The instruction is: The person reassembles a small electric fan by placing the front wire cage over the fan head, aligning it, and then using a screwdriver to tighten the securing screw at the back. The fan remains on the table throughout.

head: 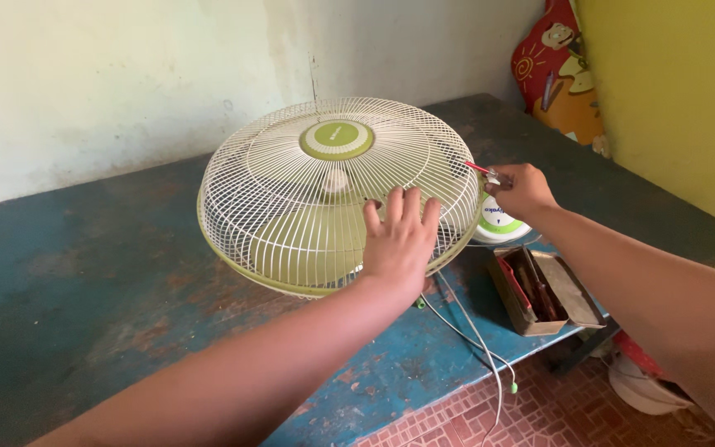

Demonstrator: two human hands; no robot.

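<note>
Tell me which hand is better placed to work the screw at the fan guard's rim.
Right. The right hand already holds a red-handled screwdriver at the guard rim; the left hand lies flat on the mesh, steadying it.

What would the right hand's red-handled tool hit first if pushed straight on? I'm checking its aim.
Probably the rim of the fan guard: the right hand points the tool left at that edge, seemingly touching it already, though depth is unclear.

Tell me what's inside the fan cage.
Through the wire fan cage, pale green blades and a white hub show. The left hand lies flat on the cage and covers the part beneath it. The motor behind is hidden.
</note>
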